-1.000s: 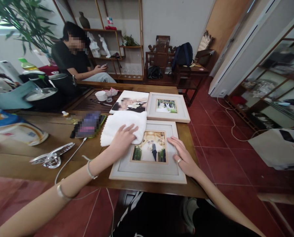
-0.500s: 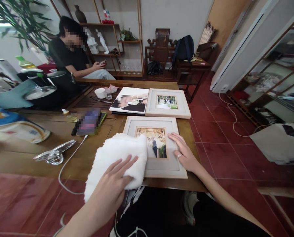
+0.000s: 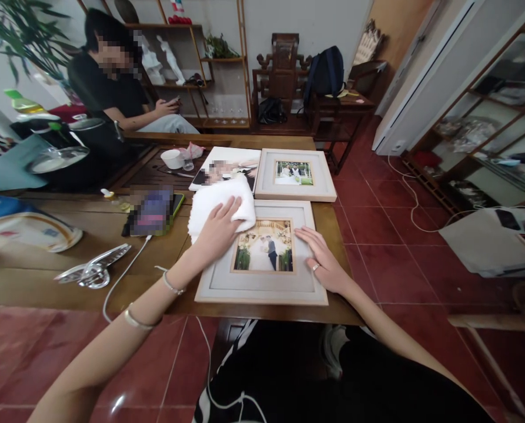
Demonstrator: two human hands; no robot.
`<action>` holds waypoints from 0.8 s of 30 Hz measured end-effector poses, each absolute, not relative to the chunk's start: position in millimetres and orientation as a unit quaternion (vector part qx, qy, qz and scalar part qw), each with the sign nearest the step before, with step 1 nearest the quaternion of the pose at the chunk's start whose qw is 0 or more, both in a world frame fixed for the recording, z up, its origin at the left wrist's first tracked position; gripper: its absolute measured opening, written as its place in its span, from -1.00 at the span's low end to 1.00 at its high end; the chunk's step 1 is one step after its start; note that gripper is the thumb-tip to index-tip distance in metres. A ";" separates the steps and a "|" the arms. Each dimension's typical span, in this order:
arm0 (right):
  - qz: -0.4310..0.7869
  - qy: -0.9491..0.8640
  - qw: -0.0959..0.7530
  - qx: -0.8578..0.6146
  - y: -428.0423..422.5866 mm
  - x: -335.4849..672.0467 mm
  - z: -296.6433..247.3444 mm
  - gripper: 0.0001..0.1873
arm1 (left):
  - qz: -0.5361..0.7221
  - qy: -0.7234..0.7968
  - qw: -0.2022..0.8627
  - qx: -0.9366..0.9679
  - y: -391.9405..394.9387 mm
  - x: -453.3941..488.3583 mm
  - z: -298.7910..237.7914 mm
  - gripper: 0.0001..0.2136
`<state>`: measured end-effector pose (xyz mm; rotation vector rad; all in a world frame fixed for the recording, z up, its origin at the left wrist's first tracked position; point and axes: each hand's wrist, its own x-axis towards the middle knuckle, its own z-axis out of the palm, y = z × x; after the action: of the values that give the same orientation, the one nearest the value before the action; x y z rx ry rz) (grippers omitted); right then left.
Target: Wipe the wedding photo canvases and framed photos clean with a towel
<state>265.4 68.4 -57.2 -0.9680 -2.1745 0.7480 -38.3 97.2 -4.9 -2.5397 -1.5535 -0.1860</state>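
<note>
A light wood picture frame (image 3: 262,291) with a wedding photo lies flat near the front of the table. My left hand (image 3: 218,226) grips a white cloth (image 3: 220,200), pressing it down over the frame's far left corner. The cloth hides that corner and part of the print behind. Along the frame's right side, my right hand (image 3: 321,258) rests open with fingers stretched over the border. Just behind lie a second framed wedding photo (image 3: 267,173) and a white-edged photo print (image 3: 209,161) side by side.
To the left on the wooden table (image 3: 156,288) are a phone (image 3: 151,212) on a cable, a shiny metal object (image 3: 95,267) and a blue-white bag (image 3: 28,223). A white cup (image 3: 173,158) stands farther back. A seated person (image 3: 107,88) holds a phone beyond the table.
My left hand has slid the white cloth away from me, from the frame's near left side to its far left corner. The right hand stays on the frame's right side.
</note>
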 end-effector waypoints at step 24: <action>0.278 -0.830 0.319 -0.363 68.5 265.9 -58.1 -0.40 | -0.049 -0.451 -0.003 -0.891 37.6 -35.1 -11.8 -0.78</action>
<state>265.9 68.5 -58.1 -0.9535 -2.1824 0.7307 -35.1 37.6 -11.8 -2.8050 -1.4185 -0.1542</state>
